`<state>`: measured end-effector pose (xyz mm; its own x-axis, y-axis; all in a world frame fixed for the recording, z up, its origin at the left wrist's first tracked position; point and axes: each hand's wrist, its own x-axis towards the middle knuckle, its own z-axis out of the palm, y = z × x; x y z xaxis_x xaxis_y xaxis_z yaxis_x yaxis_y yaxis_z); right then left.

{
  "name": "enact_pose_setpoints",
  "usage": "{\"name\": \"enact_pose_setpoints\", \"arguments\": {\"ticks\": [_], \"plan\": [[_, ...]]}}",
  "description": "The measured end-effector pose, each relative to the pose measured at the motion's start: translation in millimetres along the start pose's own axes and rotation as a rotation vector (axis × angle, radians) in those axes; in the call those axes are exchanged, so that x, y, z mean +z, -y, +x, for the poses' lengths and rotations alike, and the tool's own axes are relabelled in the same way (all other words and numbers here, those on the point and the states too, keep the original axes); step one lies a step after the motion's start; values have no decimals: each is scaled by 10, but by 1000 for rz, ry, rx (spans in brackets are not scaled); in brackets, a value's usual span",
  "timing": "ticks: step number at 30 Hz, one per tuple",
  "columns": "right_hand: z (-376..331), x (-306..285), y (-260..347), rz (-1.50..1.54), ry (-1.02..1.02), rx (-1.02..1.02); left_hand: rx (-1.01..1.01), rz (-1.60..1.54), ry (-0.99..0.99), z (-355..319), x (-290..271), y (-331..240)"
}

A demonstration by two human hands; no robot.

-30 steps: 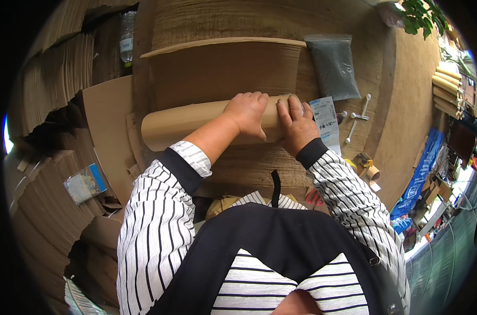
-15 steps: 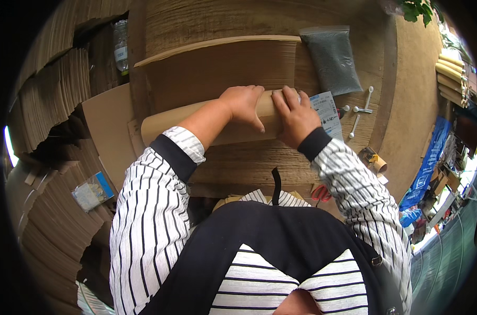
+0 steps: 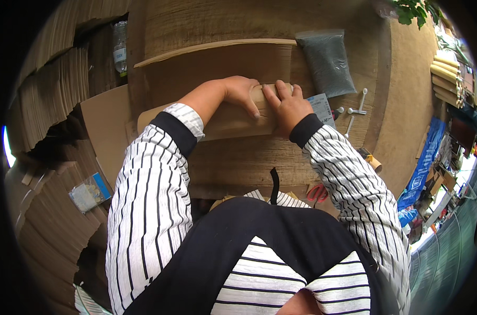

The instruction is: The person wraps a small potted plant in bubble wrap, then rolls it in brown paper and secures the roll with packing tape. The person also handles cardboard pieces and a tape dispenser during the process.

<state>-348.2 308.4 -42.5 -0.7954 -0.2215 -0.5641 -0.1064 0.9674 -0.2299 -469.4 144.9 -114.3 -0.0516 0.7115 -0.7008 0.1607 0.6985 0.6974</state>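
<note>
A brown cardboard sheet lies on the wooden table, its far edge raised. Its near part curves over into a long roll that lies crosswise before me. My left hand clasps the roll near its middle, thumb on the near side; its fingertips are hidden behind. Around the roll's right end, my right hand is closed with fingers bent over the top. Whether anything lies inside the roll cannot be seen. Partly under my right hand is a printed paper label.
A clear bag of dark grey grains lies at the far right. Small white plastic spoons are scattered nearer. Red-handled scissors rest at the near edge. Stacked cardboard and a plastic bottle stand left.
My right hand has shifted slightly left and its fingers sit closer to my left hand. The left hand has moved slightly, still gripping the roll.
</note>
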Motion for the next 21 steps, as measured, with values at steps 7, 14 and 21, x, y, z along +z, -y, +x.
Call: {"name": "enact_pose_setpoints", "arguments": {"ticks": [7, 14, 21], "plan": [[151, -136, -49, 19, 108, 5, 39, 161, -346, -238, 101, -91], [426, -373, -132, 55, 239, -43, 108, 717, -812, -790, 949, -29], [1035, -491, -386, 165, 525, -91, 147, 591, -708, -574, 424, 89]]}}
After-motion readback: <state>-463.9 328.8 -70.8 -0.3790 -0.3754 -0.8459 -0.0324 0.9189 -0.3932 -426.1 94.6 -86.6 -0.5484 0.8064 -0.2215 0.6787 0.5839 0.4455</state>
